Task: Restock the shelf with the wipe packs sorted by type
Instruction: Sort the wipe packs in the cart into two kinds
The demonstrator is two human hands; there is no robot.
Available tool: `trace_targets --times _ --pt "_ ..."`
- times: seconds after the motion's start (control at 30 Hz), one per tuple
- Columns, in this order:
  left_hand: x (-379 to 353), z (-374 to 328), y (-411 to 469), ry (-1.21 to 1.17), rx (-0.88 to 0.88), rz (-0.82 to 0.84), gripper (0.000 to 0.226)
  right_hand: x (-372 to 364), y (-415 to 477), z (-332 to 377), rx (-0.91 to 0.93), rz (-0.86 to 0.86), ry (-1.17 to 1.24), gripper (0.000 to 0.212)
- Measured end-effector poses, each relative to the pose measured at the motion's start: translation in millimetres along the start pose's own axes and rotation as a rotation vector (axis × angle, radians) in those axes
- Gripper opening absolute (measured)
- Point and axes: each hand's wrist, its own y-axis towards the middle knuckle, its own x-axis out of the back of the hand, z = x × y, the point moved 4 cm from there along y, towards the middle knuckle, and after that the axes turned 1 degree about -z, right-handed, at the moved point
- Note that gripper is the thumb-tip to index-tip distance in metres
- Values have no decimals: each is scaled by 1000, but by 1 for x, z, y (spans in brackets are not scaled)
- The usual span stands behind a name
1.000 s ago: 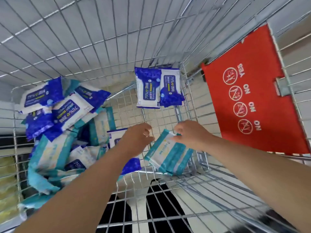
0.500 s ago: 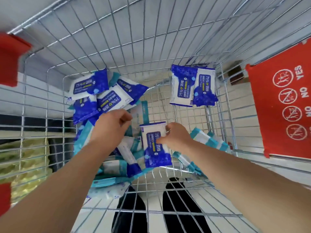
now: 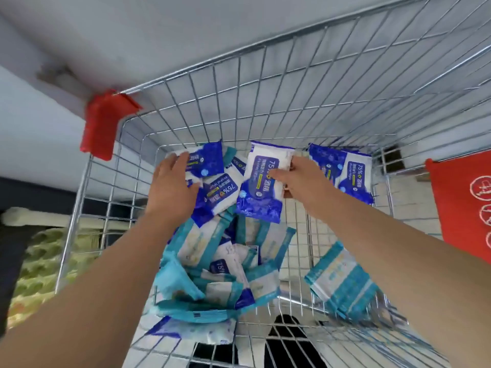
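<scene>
My right hand (image 3: 300,181) pinches a blue pack (image 3: 261,192) by its edge, over the heap in the cart (image 3: 265,102); my left hand (image 3: 172,189) lies flat-fingered on a second blue pack (image 3: 207,160), gripping nothing; I should gather blues only, leaving the teal packs (image 3: 342,282) below; the label reads "75%"; finer print blurs.

A heap of packs (image 3: 212,261) fills the cart's (image 3: 265,102) left side; two packs (image 3: 345,173) occupy its far-right corner; one pack (image 3: 342,280) lies near-right.
</scene>
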Motion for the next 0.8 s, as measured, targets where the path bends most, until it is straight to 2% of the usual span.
trace_targets --times 0.07,0.13,0.27,0.4,0.57,0.67,0.73,0.8 --pt "-2 3 13 30 -67 43 57 -14 9 4 -23 0 -16 15" --pt "1 4 20 42 -63 45 43 -24 15 5 -41 -6 -42 10" --pt "13 -2 12 351 -86 32 18 -36 20 1 -63 -16 -98 10" --pt "18 7 -16 168 -145 20 12 -42 16 2 -58 4 -180 21" --pt "5 17 -34 -50 33 215 18 -50 8 4 -44 33 -224 35" --pt "2 13 -28 -95 143 167 29 -48 8 4 -45 4 -201 40" --pt "3 11 -22 -115 221 131 55 -38 9 6 -34 -46 -146 40" --pt "-2 9 -16 -80 284 177 79 -26 9 8 -17 -100 -108 39"
